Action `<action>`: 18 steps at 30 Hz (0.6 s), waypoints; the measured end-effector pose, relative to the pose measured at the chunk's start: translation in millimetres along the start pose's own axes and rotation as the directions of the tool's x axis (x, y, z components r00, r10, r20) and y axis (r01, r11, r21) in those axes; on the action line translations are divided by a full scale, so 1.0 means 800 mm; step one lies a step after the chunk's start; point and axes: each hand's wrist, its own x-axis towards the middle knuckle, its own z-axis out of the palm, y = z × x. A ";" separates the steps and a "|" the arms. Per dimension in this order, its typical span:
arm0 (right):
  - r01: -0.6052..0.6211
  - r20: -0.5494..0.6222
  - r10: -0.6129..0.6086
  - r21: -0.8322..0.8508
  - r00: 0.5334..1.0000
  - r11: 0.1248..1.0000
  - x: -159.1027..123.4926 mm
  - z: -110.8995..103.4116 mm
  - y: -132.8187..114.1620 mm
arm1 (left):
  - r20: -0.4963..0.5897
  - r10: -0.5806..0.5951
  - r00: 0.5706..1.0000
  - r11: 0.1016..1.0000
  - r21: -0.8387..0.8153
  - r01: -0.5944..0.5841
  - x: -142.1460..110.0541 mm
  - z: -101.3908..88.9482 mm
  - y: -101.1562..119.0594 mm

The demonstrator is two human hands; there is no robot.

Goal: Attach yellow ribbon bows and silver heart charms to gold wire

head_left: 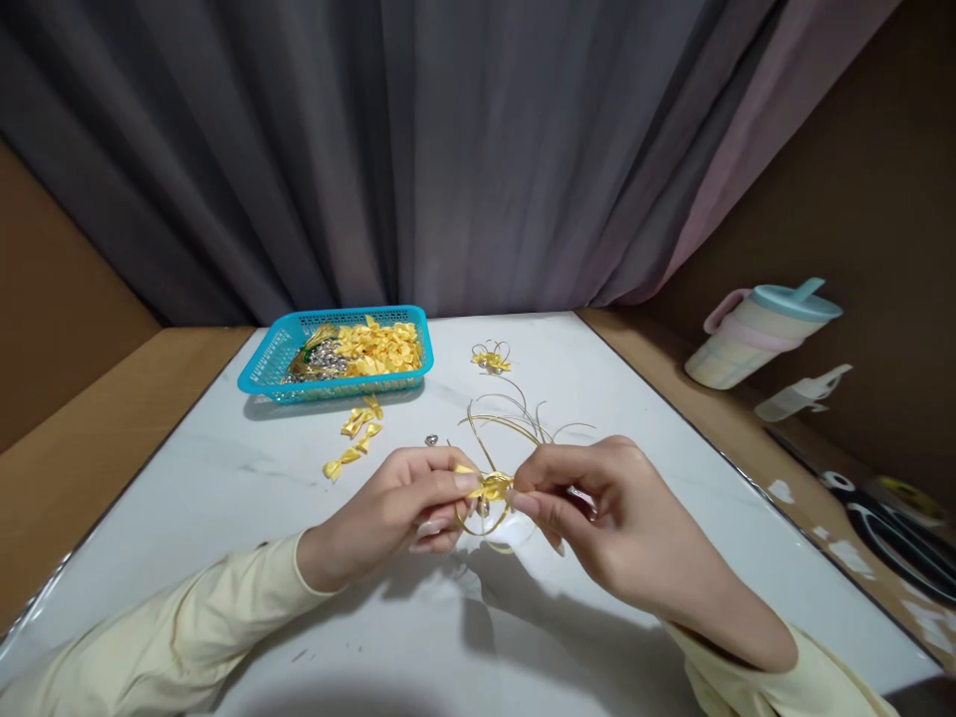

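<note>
Over the middle of the white marbled tabletop [358,657], your two hands meet at a yellow ribbon bow [494,487] threaded through with gold wire [485,453]. Your left hand [418,508] pinches the bow's left side between thumb and fingers; your right hand [601,508] pinches at its right side, though the curled fingers hide whether you grip satin, wire or both. A small silver bell-like piece [484,507] hangs just below the bow, between your fingertips.

The likeliest trouble is the wire: its loose ends fan out beyond your hands and a loop curves beneath, so an uneven pull could snag one strand on another or kink it. Pinching too hard may crease the satin; easing one side too soon could let the springy wire twist the bow or drop the silver piece.

Beyond your left hand, a loose silver bead [431,439] lies where a knuckle or wire end could knock it rolling. The loose yellow bows [358,438] in front of the blue basket [340,390] could be swept by your left sleeve [216,607] if you reach across. A wired yellow piece [491,360] farther back could catch the trailing ends.
</note>
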 end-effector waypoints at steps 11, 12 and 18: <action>0.012 -0.117 0.013 0.214 0.993 0.977 -0.002 0.020 0.007 | 0.036 0.005 0.999 0.996 -0.090 -0.002 0.001 0.000 -0.007; 0.002 -0.111 0.028 0.258 0.993 0.966 -0.002 0.023 0.008 | 0.028 0.012 1.000 0.995 -0.104 -0.009 0.001 0.001 -0.008; -0.047 -0.039 0.076 0.487 0.996 0.872 -0.002 0.026 0.016 | 0.031 0.053 0.998 0.994 -0.095 -0.050 -0.003 0.002 -0.008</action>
